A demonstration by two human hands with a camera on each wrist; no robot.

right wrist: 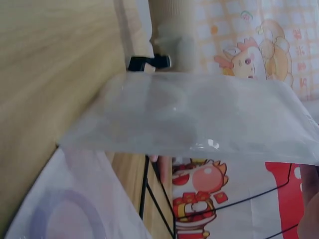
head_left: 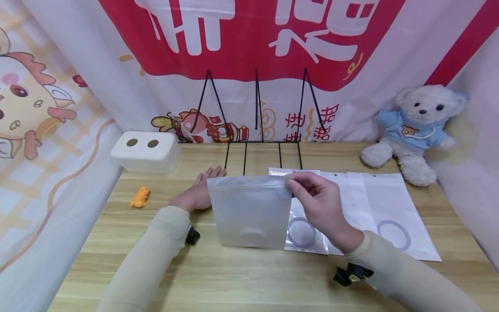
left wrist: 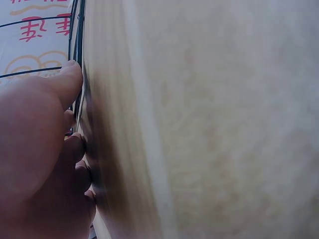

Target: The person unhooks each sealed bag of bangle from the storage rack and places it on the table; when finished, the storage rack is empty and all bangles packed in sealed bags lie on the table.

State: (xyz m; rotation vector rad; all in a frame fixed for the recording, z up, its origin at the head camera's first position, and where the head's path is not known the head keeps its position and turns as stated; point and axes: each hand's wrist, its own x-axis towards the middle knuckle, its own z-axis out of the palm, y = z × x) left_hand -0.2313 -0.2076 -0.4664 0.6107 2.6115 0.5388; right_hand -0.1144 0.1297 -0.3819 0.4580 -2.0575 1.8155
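Observation:
My right hand (head_left: 323, 203) pinches the top right corner of a frosted zip bag (head_left: 251, 212) between thumb and fingers. The bag hangs upright above the table, and a faint round shape shows near its bottom. In the right wrist view, the frosted bag (right wrist: 199, 117) stretches across the middle, with part of the right hand (right wrist: 310, 199) at the right edge. My left hand (head_left: 200, 190) lies on the table with its fingers extended, partly hidden behind the bag. In the left wrist view, the left hand (left wrist: 35, 139) is close to the wooden surface.
White flat bags (head_left: 351, 203) with pale purple rings lie overlapping on the right. A black wire rack (head_left: 257, 99) stands at the back. There are also a white box (head_left: 146, 149) with two holes, an orange cord bundle (head_left: 140, 197) and a teddy bear (head_left: 413, 125).

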